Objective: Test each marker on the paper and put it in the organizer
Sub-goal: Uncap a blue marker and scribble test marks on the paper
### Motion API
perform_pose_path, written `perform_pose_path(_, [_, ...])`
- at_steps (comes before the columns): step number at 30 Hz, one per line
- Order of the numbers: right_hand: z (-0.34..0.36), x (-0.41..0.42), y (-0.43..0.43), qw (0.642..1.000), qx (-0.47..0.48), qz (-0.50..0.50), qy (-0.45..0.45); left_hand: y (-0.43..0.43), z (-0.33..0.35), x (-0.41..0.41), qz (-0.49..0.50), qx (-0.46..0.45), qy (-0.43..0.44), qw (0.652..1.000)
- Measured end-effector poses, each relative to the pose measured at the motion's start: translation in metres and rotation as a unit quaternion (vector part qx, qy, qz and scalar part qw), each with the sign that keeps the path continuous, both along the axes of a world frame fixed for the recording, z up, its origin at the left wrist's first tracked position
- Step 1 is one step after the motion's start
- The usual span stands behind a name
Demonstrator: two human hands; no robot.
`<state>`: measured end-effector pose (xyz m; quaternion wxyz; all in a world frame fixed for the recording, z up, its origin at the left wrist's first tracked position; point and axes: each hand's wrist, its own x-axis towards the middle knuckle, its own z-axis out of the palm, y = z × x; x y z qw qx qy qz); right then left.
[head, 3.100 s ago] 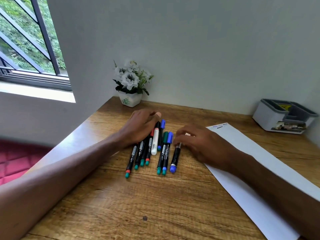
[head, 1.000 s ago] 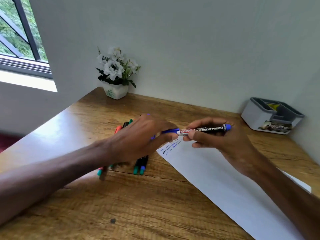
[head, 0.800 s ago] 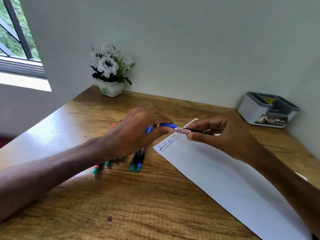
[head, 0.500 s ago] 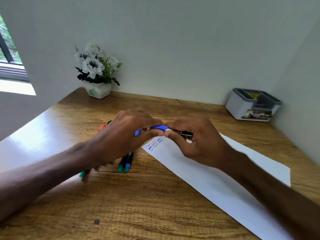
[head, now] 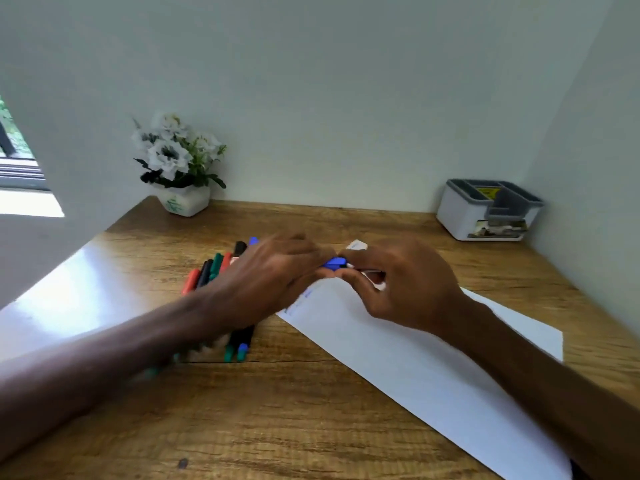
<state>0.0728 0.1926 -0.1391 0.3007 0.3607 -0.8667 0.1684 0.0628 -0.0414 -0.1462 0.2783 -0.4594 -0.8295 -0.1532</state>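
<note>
A wood-grain counter [head: 311, 427] is filling a corner of the room, running up to a pale wall [head: 329, 98] at the back and another on the right. Daylight is coming in from a window [head: 15, 168] at the far left edge and glaring white off the counter's left part. A small white flower pot [head: 183, 202] holding white blooms is standing at the back left, close against the wall. A grey-and-white organizer [head: 488, 211] is sitting in the back right corner, its compartments open to the top, well apart from the hands. A long white sheet of paper [head: 415, 368] is lying flat on the counter, slanting from the middle toward the near right; faint blue strokes are showing, blurred, at its far left end.

Both hands are meeting above that end of the paper, holding one blue marker [head: 335, 263] level between them. The left hand [head: 273, 271] is pinching the marker's blue cap end with curled fingertips. The right hand [head: 408, 282] is curling round the barrel and hiding most of it. Whether the cap is fully seated I cannot tell. A row of other markers [head: 214, 268] is lying side by side on the counter beneath the left hand and forearm, just left of the paper, with red, green, black and blue ends sticking out. A small dark spot [head: 182, 463] is marking the wood near the front edge
</note>
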Motion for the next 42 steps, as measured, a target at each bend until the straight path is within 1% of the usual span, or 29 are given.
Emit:
perform_pose_path(5, [0.0, -0.004, -0.002, 1.0, -0.011, 0.005, -0.006, -0.012, -0.005, -0.003, 0.012, 0.035, 0.014, 0.999])
perform_pose_path(9, [0.003, -0.006, -0.005, 0.997, 0.001, 0.015, -0.069, -0.015, -0.013, -0.005, 0.035, 0.05, 0.047, 0.997])
perform_pose_path(12, [0.008, -0.008, 0.007, 0.989, 0.004, -0.024, -0.147, -0.014, -0.01, -0.004, 0.087, 0.068, 0.044, 0.993])
perform_pose_path(13, [0.008, -0.009, 0.011, 0.986, -0.009, -0.035, -0.161, -0.015, -0.008, -0.004, 0.109, 0.085, 0.03, 0.99])
perform_pose_path(14, [0.007, -0.011, 0.015, 0.982, -0.054, -0.035, -0.176, -0.016, -0.005, -0.003, 0.131, 0.099, 0.01, 0.986])
perform_pose_path(15, [0.007, -0.013, 0.017, 0.969, -0.124, -0.018, -0.213, -0.016, -0.004, -0.002, 0.147, 0.105, -0.011, 0.984])
perform_pose_path(16, [0.007, -0.014, 0.018, 0.943, -0.201, 0.01, -0.265, -0.017, -0.004, -0.001, 0.155, 0.105, -0.033, 0.982])
perform_pose_path(17, [0.008, -0.015, 0.017, 0.908, -0.274, 0.044, -0.313, -0.017, -0.004, 0.0, 0.158, 0.104, -0.05, 0.981])
perform_pose_path(19, [0.01, -0.017, 0.015, 0.844, -0.374, 0.091, -0.373, -0.018, -0.005, 0.001, 0.157, 0.105, -0.068, 0.98])
perform_pose_path(23, [0.011, -0.019, 0.017, 0.736, -0.475, 0.147, -0.461, -0.016, -0.007, 0.002, 0.154, 0.096, -0.077, 0.98])
perform_pose_path(24, [0.01, -0.02, 0.019, 0.717, -0.487, 0.157, -0.474, -0.015, -0.008, 0.003, 0.153, 0.09, -0.079, 0.981])
perform_pose_path(25, [0.009, -0.02, 0.018, 0.712, -0.488, 0.16, -0.48, -0.014, -0.009, 0.003, 0.152, 0.086, -0.081, 0.981])
perform_pose_path(26, [0.007, -0.019, 0.018, 0.72, -0.478, 0.158, -0.478, -0.014, -0.009, 0.004, 0.15, 0.083, -0.084, 0.982])
perform_pose_path(27, [0.004, -0.018, 0.016, 0.736, -0.462, 0.152, -0.471, -0.014, -0.01, 0.005, 0.147, 0.081, -0.089, 0.982])
perform_pose_path(30, [-0.004, -0.013, 0.008, 0.8, -0.398, 0.117, -0.434, -0.014, -0.008, 0.006, 0.132, 0.077, -0.105, 0.983])
perform_pose_path(32, [-0.006, -0.011, 0.004, 0.823, -0.37, 0.092, -0.42, -0.014, -0.006, 0.007, 0.117, 0.081, -0.125, 0.982])
perform_pose_path(37, [-0.006, -0.011, 0.003, 0.839, -0.356, 0.029, -0.41, -0.011, -0.006, 0.013, 0.093, 0.062, -0.169, 0.979])
perform_pose_path(42, [-0.002, -0.008, 0.001, 0.836, -0.348, 0.008, -0.424, -0.005, -0.005, 0.022, 0.095, 0.064, -0.188, 0.975])
